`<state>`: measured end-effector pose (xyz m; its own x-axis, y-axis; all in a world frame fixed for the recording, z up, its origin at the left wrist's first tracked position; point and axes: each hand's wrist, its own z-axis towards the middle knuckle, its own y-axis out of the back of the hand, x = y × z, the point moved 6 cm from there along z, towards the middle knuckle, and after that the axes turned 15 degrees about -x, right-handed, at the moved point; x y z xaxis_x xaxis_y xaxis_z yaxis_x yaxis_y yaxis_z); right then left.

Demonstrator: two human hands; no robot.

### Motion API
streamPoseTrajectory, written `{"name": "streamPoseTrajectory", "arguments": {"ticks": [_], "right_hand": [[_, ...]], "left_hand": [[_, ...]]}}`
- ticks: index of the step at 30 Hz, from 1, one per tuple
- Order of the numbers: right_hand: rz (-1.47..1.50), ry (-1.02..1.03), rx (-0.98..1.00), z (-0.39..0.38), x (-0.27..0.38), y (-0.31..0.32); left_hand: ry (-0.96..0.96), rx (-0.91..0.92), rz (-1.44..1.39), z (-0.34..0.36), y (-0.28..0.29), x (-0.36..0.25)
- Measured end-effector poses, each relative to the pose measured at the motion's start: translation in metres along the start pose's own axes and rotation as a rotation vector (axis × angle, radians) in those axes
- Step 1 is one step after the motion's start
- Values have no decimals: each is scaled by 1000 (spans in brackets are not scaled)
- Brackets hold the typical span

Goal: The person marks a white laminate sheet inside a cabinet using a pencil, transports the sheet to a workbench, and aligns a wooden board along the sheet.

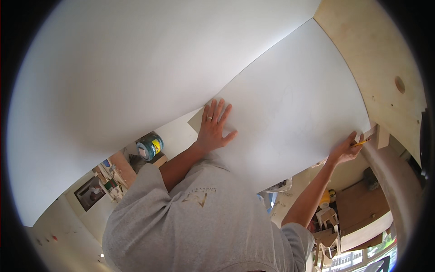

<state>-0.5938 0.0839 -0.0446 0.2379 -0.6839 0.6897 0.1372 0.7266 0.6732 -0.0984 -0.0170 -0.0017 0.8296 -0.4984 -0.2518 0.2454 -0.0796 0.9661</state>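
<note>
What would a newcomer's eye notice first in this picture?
Probably the large white sheet at upper left, then the smaller white panel right of centre. The left hand lies spread on that panel's left end; the right hand, with a yellow pencil, is at its right corner.

The left hand (214, 131) lies on a sheet (290, 99). Another sheet (131, 63) sits left of it, and a board (376, 59) sits right. The right hand (345, 150), with a pencil (361, 142), is near the first sheet's right corner.
</note>
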Motion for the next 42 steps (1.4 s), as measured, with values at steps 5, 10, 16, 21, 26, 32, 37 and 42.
{"name": "streamPoseTrajectory", "arguments": {"ticks": [5, 10, 16, 21, 26, 32, 37, 42], "right_hand": [[-16, -22, -28, 1, -6, -3], [-3, -17, -26, 5, -7, -5], [49, -29, -69, 4, -1, 0], [14, -55, -3, 2, -8, -3], [46, -136, 24, 3, 6, 3], [115, 18, 69, 15, 10, -5], [185, 246, 50, 26, 10, -3], [94, 3, 256, 22, 20, -5]], "left_hand": [[-43, 5, 15, 10, -2, -4], [-21, -87, -55, 52, -16, -12], [-155, -235, -142, 181, -58, -64], [-184, -285, -109, 314, -77, -120], [-223, -324, -43, 368, -81, -148], [-257, -358, -119, 362, -84, -140], [-303, -340, -21, 362, -88, -145], [-336, -342, 34, 364, -84, -139]]}}
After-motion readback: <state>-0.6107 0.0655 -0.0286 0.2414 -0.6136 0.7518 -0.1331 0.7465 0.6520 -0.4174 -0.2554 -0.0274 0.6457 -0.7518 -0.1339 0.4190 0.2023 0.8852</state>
